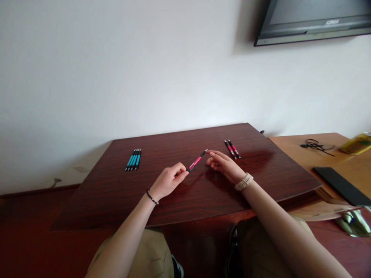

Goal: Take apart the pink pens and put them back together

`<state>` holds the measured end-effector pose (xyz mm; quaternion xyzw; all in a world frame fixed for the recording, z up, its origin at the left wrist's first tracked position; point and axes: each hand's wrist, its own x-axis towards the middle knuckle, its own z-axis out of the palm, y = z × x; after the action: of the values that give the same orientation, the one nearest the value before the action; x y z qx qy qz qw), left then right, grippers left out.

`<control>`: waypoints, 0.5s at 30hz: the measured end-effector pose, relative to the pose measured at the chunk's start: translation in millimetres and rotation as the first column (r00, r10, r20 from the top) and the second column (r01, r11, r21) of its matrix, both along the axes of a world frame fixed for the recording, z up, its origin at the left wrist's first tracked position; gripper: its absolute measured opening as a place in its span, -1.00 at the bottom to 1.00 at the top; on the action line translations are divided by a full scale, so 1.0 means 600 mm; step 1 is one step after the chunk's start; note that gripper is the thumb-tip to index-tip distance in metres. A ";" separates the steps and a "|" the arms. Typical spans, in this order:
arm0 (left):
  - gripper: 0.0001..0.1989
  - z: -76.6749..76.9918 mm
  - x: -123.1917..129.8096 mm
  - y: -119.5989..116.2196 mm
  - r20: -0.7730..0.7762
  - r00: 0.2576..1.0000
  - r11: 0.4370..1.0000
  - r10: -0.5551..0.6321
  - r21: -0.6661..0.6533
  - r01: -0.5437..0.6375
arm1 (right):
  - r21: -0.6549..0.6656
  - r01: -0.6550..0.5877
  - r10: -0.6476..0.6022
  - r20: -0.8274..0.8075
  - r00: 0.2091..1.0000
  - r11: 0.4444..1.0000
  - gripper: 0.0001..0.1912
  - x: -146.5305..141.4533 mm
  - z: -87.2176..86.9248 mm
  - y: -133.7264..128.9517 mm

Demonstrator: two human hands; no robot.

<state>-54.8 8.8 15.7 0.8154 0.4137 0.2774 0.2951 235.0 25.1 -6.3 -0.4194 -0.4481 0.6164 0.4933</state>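
Observation:
My left hand pinches the lower end of a pink-and-black pen, which slants up to the right above the table. Close to the pen's silver tip is my right hand, its index finger reaching to the tip and the other fingers loosely bent. Whether that finger touches the tip I cannot tell. Beyond my right hand, two pink-and-black pens lie side by side. Several teal-and-black pens lie in a neat row on the left part of the dark wooden table.
A lighter wooden table adjoins on the right, bearing a black cable, a flat black object and a yellow package. Green cloth-like material sits below it. A wall-mounted screen hangs at upper right.

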 end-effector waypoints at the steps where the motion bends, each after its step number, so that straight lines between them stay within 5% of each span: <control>1: -0.70 -0.001 0.000 0.000 -0.020 1.000 1.000 -0.004 0.007 0.004 | -0.031 -0.014 0.013 -0.062 0.998 0.999 -0.52 -0.005 -0.001 0.001; 7: -0.71 0.004 -0.010 0.006 -0.087 0.996 0.999 0.015 0.041 -0.012 | -0.083 -0.014 -0.002 -0.184 0.983 0.996 -0.64 -0.017 -0.002 0.013; 15: -0.78 -0.007 -0.027 0.042 0.335 0.922 0.979 0.196 -0.121 -0.164 | 0.017 0.042 -0.039 -0.116 0.992 0.999 -0.62 -0.044 0.011 0.025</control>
<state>-70.9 34.1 11.4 0.6985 0.4409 0.4229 0.3727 208.6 40.0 0.0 -0.3873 -0.4162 0.6251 0.5348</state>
